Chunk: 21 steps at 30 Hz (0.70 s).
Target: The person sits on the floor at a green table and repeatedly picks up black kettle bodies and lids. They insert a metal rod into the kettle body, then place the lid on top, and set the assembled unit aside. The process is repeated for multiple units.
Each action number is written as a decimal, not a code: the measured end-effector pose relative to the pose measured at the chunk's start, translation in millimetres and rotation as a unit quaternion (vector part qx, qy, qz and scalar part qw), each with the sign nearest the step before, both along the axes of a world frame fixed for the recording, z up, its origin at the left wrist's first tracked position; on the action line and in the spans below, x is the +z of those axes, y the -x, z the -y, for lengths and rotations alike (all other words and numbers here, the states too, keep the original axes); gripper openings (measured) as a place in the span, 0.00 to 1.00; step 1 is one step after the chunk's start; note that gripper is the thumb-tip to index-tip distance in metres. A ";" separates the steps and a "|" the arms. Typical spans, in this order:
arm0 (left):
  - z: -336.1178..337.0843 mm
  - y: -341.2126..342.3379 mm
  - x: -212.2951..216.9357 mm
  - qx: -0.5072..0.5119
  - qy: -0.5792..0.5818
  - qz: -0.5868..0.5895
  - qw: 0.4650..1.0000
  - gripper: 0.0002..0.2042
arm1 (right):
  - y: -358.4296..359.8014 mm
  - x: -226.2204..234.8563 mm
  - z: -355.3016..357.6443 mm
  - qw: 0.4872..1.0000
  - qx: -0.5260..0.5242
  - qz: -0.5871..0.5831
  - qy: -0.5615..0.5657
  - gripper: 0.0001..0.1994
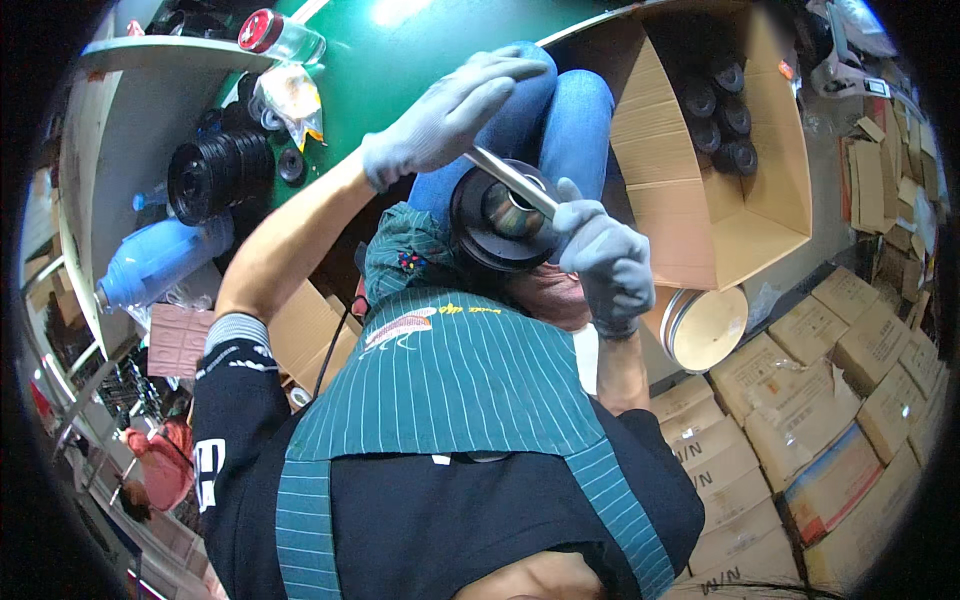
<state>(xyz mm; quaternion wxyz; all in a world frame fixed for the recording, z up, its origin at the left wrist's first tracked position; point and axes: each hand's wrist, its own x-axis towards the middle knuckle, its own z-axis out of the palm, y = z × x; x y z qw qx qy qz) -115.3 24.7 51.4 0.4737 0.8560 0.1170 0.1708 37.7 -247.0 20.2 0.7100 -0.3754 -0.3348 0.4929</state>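
- Left hand [455, 110], grey knit glove, fingers half curled, draped over far end of a silver metal rod [510, 180]; grip loose-looking, palm side hidden, full closure not clear.
- Right hand [605, 262], same grey glove, clenched around near end of the rod, thumb pointing up beside it.
- Rod running diagonally from left hand down to right hand, crossing the face of a black round disc part [500, 218].
- Disc part with shiny metal centre, sitting on lap against blue jeans [560, 110], between both hands, just under the rod; touching rod or not: cannot tell.
- Striped green apron [450, 385] over black top filling lower middle of view.
- Open cardboard box [700, 190] right of knees, several black round parts [720, 115] stacked inside at far end.
- Round tan reel [705, 325] just below that box, near right wrist.
- Stack of black discs [215, 175] on the grey surface [140, 110] at left, well apart from hands.
- Clear jar with red lid [280, 35] at top left, crumpled plastic bag [290, 100] beside it.
- Blue plastic jug [160, 260] lying below the surface at left.
- Closed cardboard cartons [830, 400] packed along right and lower right.
- Green floor [400, 50] behind knees.
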 end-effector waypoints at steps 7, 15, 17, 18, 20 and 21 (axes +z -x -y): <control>-24.1 -73.2 -55.7 -0.152 -0.198 0.028 0.968 0.21 | -1.3 66.2 -30.6 0.920 0.060 0.375 -0.096 0.14; -10.2 -94.3 -50.5 -0.171 -0.189 0.047 0.966 0.21 | -13.7 88.3 -54.6 0.804 0.248 0.521 -0.143 0.16; -11.2 -98.4 -57.4 -0.189 -0.167 0.052 0.966 0.21 | -15.8 98.0 -69.1 0.755 0.308 0.560 -0.148 0.18; -14.7 -100.2 -61.0 -0.205 -0.151 0.049 0.966 0.20 | -11.3 103.5 -75.9 0.725 0.338 0.581 -0.152 0.18; -9.6 -110.0 -68.2 -0.249 -0.120 0.087 0.957 0.20 | 4.6 111.3 -89.5 0.655 0.401 0.619 -0.165 0.18; 5.9 -124.3 -69.2 -0.282 -0.104 0.124 0.946 0.19 | 22.4 109.2 -95.1 0.694 0.389 0.579 -0.176 0.21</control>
